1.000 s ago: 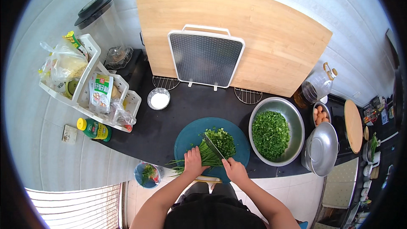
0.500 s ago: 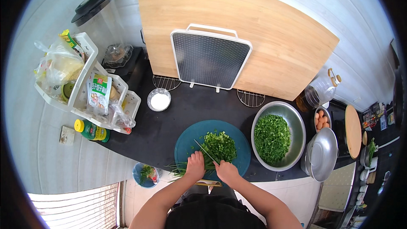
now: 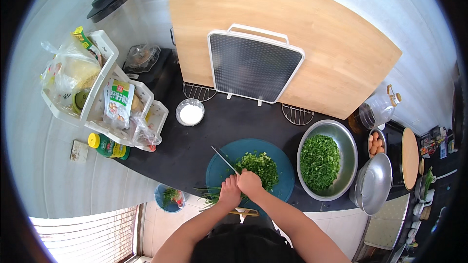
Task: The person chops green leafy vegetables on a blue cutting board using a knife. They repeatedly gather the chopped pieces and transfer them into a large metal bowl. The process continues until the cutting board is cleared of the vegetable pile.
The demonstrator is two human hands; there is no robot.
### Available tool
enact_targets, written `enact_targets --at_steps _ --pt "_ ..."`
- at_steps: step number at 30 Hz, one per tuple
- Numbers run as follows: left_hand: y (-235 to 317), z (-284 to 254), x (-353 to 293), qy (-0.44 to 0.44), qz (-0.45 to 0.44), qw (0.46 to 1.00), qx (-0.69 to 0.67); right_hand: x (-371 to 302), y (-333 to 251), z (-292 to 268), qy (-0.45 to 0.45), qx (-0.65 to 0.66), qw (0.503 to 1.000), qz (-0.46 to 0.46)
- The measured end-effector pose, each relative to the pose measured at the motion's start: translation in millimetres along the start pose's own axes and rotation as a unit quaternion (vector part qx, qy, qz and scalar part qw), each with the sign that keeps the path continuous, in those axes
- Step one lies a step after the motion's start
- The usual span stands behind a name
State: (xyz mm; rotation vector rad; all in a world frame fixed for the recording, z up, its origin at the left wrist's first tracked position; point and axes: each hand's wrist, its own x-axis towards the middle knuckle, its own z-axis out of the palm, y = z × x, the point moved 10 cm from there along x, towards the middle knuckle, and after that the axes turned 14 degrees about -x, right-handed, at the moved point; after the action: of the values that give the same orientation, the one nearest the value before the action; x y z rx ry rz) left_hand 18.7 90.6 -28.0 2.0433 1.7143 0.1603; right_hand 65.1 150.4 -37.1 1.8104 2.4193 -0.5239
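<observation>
My right hand point(image 3: 249, 183) is closed round the handle of a kitchen knife point(image 3: 225, 159), whose blade points to the far left over a round blue-green cutting board point(image 3: 220, 169). Right beside it, touching, my left hand point(image 3: 230, 192) is closed with curled fingers over a bunch of green chives point(image 3: 210, 196). Their uncut ends stick out past the board's left edge. A heap of chopped chives point(image 3: 262, 166) lies on the board just beyond my right hand. The knife handle and most of the held bunch are hidden by my hands.
To the right stand a steel bowl of chopped greens point(image 3: 320, 163), a metal colander point(image 3: 375, 185) and a bowl of eggs point(image 3: 376, 145). A small bowl of white powder point(image 3: 190, 114) sits beyond the board. At left are a white tiered rack point(image 3: 146, 87) and a yellow-capped bottle point(image 3: 109, 146).
My right hand has moved left with the knife, up against my left hand. The blade has swung off the chopped heap toward the board's left rim. The whole view has shifted slightly.
</observation>
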Motion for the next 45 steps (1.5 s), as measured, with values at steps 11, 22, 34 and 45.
enact_targets --at_steps 11,22,34,45 --pt "-1.0 2.1 -3.4 -0.02 -0.028 0.999 0.002 -62.2 70.9 -68.8 0.008 0.14 0.983 0.117" --pt "-1.9 7.4 -0.2 -0.008 -0.034 0.999 0.003 -124.7 76.4 -25.1 -0.042 0.038 0.994 0.095" --pt "2.5 6.5 -4.7 -0.003 -0.031 0.999 0.018 -81.8 64.7 15.9 -0.074 0.025 0.992 0.099" --pt "-3.5 7.2 -3.6 0.023 -0.054 0.998 -0.018 -96.5 84.3 -9.3 -0.037 0.059 0.992 0.104"
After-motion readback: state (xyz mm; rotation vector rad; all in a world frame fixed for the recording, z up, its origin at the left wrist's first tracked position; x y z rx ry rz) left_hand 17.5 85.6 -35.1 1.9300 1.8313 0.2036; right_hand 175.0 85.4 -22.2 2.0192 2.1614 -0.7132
